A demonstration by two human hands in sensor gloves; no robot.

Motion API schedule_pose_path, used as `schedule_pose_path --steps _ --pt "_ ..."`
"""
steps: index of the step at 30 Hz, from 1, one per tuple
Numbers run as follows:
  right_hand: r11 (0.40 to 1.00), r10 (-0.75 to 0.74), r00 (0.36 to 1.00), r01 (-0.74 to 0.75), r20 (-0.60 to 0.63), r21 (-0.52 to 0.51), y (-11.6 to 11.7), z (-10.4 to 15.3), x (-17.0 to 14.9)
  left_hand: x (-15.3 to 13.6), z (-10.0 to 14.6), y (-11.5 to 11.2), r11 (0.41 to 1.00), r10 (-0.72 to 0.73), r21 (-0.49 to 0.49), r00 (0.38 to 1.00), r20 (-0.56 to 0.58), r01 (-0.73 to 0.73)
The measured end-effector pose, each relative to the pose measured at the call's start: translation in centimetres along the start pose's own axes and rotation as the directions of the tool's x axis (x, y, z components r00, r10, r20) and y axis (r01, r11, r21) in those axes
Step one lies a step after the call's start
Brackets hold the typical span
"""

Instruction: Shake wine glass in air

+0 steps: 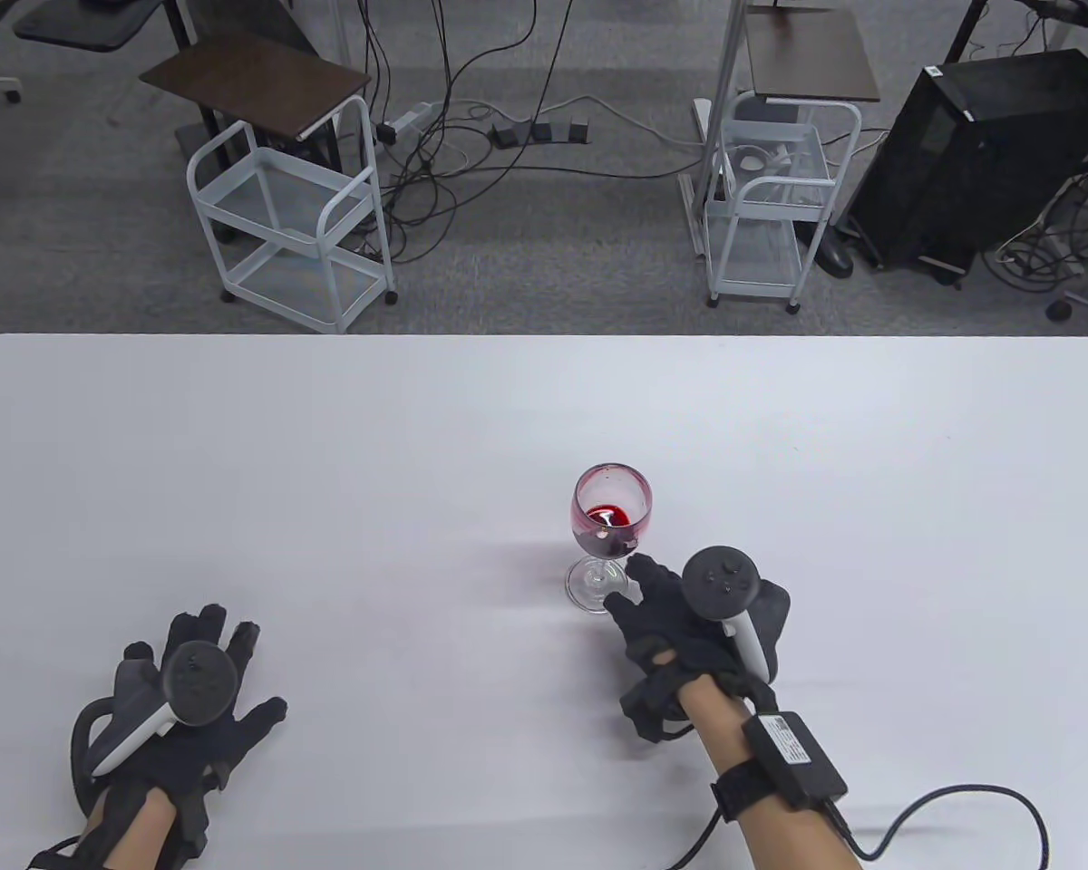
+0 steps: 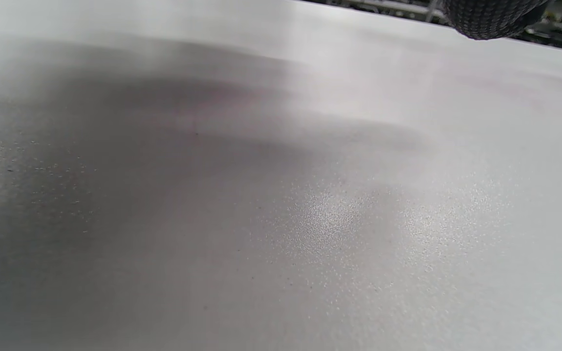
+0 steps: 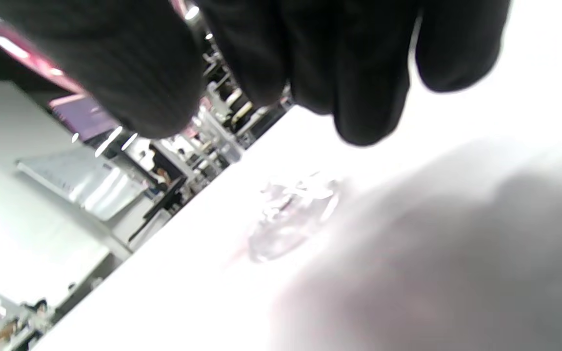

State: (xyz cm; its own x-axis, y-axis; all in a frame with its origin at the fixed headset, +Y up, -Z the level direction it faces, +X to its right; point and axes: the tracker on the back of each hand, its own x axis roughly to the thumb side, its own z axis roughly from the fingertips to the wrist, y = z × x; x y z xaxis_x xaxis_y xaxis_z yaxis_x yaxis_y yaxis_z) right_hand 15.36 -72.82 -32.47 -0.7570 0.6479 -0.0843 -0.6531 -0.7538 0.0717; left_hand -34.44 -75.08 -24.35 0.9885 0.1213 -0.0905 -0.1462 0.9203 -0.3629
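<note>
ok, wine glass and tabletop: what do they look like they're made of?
Wine glass: clear glass by the look, glossy. The red liquid and the table show through bowl and foot, and the rim carries bright highlights; clear plastic can't be ruled out.

Table: white, matte, probably laminate or painted board. The left wrist view shows a fine speckled grain with only a soft sheen.
</note>
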Motion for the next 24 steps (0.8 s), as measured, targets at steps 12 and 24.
schedule_pose_path --steps 12,24 --pt "0.976 0.208 0.976 -0.203 0.059 -0.081 -1.7 7.1 -2.9 0.2 0.0 -0.1 0.999 -0.032 0.013 0.999 -0.017 0.032" --pt "0.971 0.224 0.974 -0.227 -0.041 -0.075 -2.2 7.0 -4.3 0.1 0.1 0.0 0.999 -0.037 0.028 0.999 -0.034 0.038"
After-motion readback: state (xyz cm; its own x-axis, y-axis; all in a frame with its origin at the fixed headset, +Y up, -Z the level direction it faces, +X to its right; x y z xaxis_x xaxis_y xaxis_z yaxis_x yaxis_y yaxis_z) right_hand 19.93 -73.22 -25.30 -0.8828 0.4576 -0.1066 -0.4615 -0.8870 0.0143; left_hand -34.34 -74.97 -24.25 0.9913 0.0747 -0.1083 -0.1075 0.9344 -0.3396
